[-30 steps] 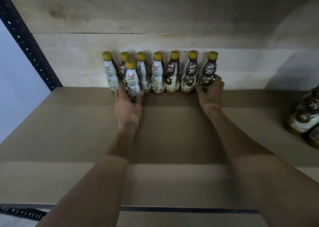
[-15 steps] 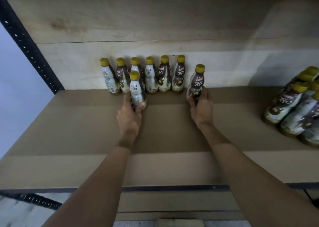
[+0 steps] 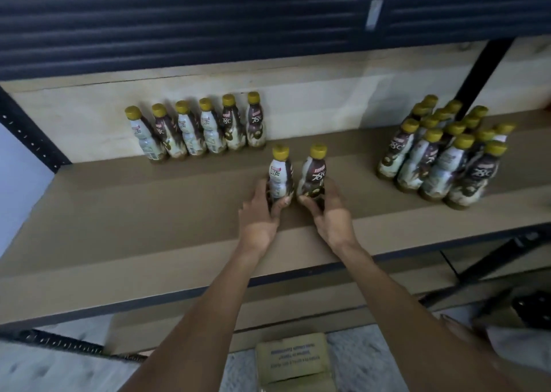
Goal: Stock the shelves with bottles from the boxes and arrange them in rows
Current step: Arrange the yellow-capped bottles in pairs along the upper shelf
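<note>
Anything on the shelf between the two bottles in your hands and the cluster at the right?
No. In the head view, only bare shelf separates the held bottles from the right cluster.

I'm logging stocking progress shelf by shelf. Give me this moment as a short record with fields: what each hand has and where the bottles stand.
left hand: holds the left bottle, upright, low on its body
right hand: holds the right bottle, upright, close beside the other
held pair position: in front of the back row, past its right end
back row: six bottles upright against the back panel
right cluster: packed group, apart from the row, count unclear
shelf: brown board
below: cardboard box
</note>
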